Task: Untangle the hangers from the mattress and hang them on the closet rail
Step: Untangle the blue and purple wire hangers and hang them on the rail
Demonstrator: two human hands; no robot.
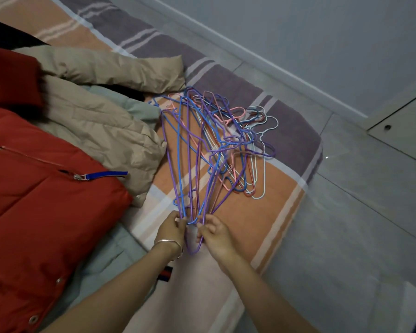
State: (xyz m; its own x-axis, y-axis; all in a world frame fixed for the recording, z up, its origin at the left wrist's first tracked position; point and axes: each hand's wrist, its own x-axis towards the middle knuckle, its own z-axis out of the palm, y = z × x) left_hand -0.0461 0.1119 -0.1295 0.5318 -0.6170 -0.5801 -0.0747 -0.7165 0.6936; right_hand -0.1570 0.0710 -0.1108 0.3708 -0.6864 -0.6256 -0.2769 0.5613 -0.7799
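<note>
A tangle of several thin wire hangers (210,150), purple, blue, pink, red and white, lies on the striped mattress (269,207) near its corner. Their hooks point away from me, toward the far right. My left hand (172,228), with a silver bangle on the wrist, pinches the near ends of the purple and blue hangers. My right hand (213,233) pinches the same bunch from the other side. Both hands meet at the near tip of the bundle. No closet rail is in view.
A red padded jacket (34,188) and a beige padded jacket (101,121) lie on the mattress to the left of the hangers. Grey tiled floor (346,212) runs along the right, with a wall and a cabinet door (399,121) beyond.
</note>
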